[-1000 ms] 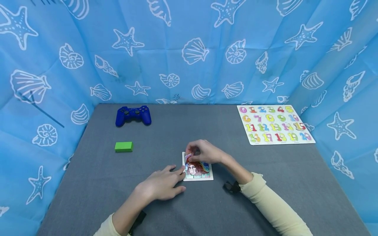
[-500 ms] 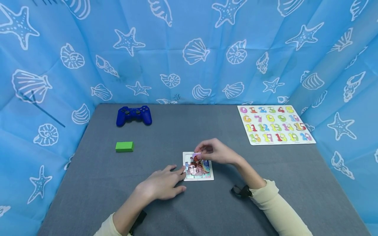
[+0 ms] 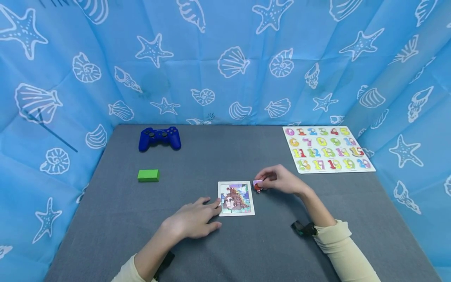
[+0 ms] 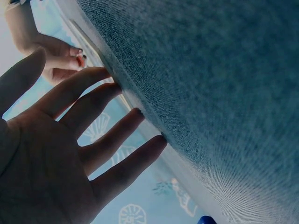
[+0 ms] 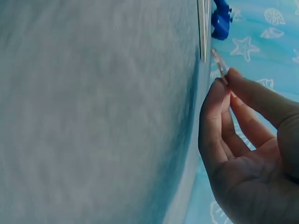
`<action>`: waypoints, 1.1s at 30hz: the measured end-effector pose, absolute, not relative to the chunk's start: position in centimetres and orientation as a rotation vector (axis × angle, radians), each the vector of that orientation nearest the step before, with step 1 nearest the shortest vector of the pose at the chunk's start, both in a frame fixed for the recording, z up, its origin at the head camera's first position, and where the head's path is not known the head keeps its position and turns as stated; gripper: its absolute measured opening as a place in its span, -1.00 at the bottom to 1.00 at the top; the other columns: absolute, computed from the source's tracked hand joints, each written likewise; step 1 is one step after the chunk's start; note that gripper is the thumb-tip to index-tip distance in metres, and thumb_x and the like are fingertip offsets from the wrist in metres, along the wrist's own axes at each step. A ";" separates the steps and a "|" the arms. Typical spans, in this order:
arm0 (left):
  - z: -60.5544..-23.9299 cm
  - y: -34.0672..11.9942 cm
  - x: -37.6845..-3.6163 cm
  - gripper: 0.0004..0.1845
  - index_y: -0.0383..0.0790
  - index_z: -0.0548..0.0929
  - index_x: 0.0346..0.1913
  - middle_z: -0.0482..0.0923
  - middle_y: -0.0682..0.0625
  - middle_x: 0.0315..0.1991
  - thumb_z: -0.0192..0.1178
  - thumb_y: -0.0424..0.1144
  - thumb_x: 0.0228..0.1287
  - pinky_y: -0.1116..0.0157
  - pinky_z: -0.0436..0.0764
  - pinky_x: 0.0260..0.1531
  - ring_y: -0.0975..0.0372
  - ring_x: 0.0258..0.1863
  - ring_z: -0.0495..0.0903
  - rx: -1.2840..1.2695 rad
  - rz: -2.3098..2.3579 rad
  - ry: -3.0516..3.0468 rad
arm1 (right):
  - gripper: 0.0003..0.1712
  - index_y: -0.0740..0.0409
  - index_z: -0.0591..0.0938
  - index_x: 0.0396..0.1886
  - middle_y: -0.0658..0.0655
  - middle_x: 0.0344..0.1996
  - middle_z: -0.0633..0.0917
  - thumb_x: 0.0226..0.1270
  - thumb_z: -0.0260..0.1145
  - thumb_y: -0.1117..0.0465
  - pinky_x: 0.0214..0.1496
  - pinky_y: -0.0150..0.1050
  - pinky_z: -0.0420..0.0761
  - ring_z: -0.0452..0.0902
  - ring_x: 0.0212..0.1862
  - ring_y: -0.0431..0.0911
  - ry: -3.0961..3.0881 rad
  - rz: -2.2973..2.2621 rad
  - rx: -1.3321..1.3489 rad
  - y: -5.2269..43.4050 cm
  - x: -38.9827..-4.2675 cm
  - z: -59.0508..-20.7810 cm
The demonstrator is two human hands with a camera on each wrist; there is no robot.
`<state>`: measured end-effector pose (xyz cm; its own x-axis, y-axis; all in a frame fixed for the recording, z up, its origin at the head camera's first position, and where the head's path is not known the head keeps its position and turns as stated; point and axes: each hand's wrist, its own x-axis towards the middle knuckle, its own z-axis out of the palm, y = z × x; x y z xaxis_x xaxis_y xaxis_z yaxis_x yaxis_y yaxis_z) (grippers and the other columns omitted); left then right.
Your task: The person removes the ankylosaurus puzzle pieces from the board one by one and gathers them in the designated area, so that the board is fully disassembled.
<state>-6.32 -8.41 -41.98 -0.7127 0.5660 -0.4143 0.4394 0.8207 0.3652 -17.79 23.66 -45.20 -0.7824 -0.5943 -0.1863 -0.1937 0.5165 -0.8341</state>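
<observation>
A small jigsaw puzzle [image 3: 236, 214] in a white frame lies flat at the middle of the table, its upper left part showing bare backing. My left hand [image 3: 195, 219] rests beside it with fingers spread, a fingertip at the frame's left edge. In the left wrist view the fingers [image 4: 126, 163] are nearly straight, their tips at the tabletop. Just right of the frame, my right hand [image 3: 282, 179] pinches a puzzle piece [image 3: 257, 187], purple and red, between thumb and fingers. The right wrist view shows this piece [image 5: 218, 63] edge-on, held at the fingertips.
A green block [image 3: 148, 175] lies to the left, with a blue game controller [image 3: 160, 138] behind it. At the back right is a white number board [image 3: 329, 149] with colourful numerals. A blue seashell-print curtain [image 3: 211, 58] closes off the table's back and sides.
My right hand has lifted the purple-and-red piece from the puzzle's upper left and carried it right, past the frame's edge. My left hand has stayed in place.
</observation>
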 end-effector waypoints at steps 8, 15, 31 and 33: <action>-42.0 -8.5 -6.4 -0.41 0.11 0.30 0.44 0.11 0.14 0.53 -0.02 0.17 0.42 -0.14 0.38 0.30 0.05 0.54 0.08 0.739 0.339 2.479 | -0.78 0.18 0.70 -0.08 0.18 -0.20 0.76 0.28 0.33 0.29 -0.28 -0.39 0.63 0.65 -0.27 -0.13 2.393 -1.099 -0.631 24.6 -18.4 -45.5; -42.1 -8.4 -6.3 -0.41 0.11 0.30 0.44 0.11 0.14 0.53 -0.01 0.17 0.42 -0.17 0.38 0.29 0.05 0.54 0.09 0.730 0.342 2.476 | -0.79 0.21 0.72 -0.12 0.16 -0.26 0.78 0.25 0.35 0.29 -0.31 -0.41 0.59 0.65 -0.31 -0.15 2.448 -1.073 -0.611 24.3 -18.2 -45.1; -41.9 -8.5 -6.3 -0.41 0.11 0.30 0.44 0.10 0.14 0.54 -0.01 0.17 0.42 -0.15 0.39 0.29 0.06 0.54 0.08 0.729 0.340 2.470 | -0.74 0.21 0.70 -0.06 0.21 -0.21 0.77 0.28 0.35 0.23 -0.22 -0.21 0.70 0.71 -0.25 -0.05 2.296 -1.213 -0.610 22.8 -17.5 -44.9; -41.9 -8.5 -6.3 -0.41 0.11 0.30 0.44 0.11 0.14 0.53 -0.01 0.17 0.42 -0.14 0.40 0.28 0.06 0.54 0.09 0.731 0.338 2.472 | -0.73 0.21 0.70 -0.06 0.21 -0.22 0.77 0.27 0.37 0.22 -0.24 -0.26 0.69 0.68 -0.27 -0.07 2.292 -1.208 -0.625 22.4 -17.4 -44.8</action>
